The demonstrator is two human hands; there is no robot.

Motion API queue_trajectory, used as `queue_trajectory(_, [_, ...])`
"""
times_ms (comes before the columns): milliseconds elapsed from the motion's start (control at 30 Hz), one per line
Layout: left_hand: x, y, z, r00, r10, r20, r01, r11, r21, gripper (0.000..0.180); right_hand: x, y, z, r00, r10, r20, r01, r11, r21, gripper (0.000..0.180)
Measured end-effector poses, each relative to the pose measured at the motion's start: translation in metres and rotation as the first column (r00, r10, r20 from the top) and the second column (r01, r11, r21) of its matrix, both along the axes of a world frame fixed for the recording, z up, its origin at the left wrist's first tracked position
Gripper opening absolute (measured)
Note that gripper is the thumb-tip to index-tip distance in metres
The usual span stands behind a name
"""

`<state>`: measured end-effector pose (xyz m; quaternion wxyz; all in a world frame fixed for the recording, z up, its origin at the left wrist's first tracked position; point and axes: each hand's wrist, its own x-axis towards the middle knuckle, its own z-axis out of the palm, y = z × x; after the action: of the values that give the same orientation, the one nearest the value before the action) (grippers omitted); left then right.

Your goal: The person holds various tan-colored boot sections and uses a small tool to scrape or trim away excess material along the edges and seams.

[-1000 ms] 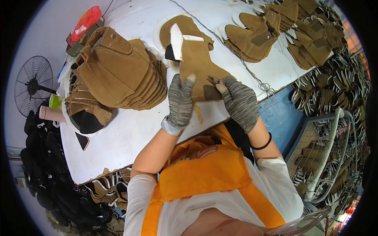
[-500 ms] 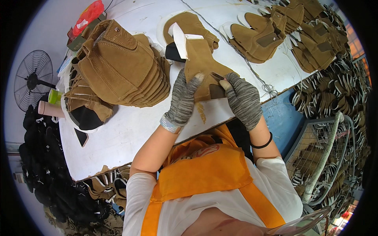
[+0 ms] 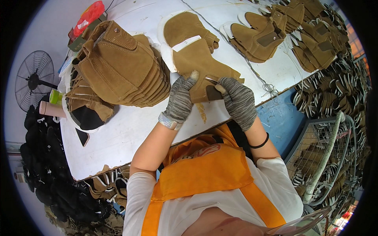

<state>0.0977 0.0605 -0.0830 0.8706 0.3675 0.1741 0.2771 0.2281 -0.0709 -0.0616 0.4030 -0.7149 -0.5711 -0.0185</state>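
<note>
My left hand (image 3: pixel 180 98), in a grey knitted glove, is closed on the lower left edge of a brown suede boot upper (image 3: pixel 197 59), its bare thumb lying on top. In my right hand (image 3: pixel 239 100), also gloved, is a small thin metal tool (image 3: pixel 211 80); most of it is hidden by the fingers, so its exact kind does not show. The tool's tip touches the upper just above a dark elastic panel (image 3: pixel 214 93). A white-edged toe points away to the left. Right behind it another brown upper (image 3: pixel 185 29) lies on the white table (image 3: pixel 130 137).
A tall stack of brown uppers (image 3: pixel 118 67) stands at the left. More stacked uppers (image 3: pixel 258 41) lie at the far right, beyond a grey cord (image 3: pixel 246 59). At the table's left are a phone (image 3: pixel 82 137) and a fan (image 3: pixel 33 80). A wire cart (image 3: pixel 315 157) stands at the right.
The upper has turned and been laid flatter, its white-edged toe swinging down to the left and its black lining going out of sight. The metal tool shows more now.
</note>
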Motion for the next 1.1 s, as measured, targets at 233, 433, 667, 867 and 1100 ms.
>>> queue_trajectory(233, [0.0,-0.012,0.007,0.997,0.065,-0.051,-0.057,0.988,0.146,0.049,0.008,-0.007,0.017,0.994,-0.053,-0.092,0.041,0.991,-0.128,0.023])
queue_trajectory(433, [0.001,-0.013,0.006,0.993,0.095,-0.07,-0.081,0.98,0.184,0.048,0.008,-0.009,0.031,0.997,-0.06,-0.046,0.049,0.974,-0.221,0.024])
queue_trajectory(667, [0.0,-0.012,0.005,0.994,0.063,-0.093,-0.047,0.985,0.166,0.047,0.014,-0.009,0.01,0.999,-0.007,0.031,0.01,0.996,-0.093,0.02])
queue_trajectory(867, [0.001,-0.005,-0.003,0.997,0.031,-0.069,-0.028,0.999,0.043,0.045,0.007,-0.005,0.01,0.987,0.097,0.128,-0.075,0.983,-0.167,0.019])
queue_trajectory(1100, [0.006,-0.01,-0.003,0.998,0.06,-0.002,-0.06,0.996,0.067,0.052,0.006,0.002,-0.005,0.86,-0.061,-0.507,0.048,0.998,-0.039,0.017])
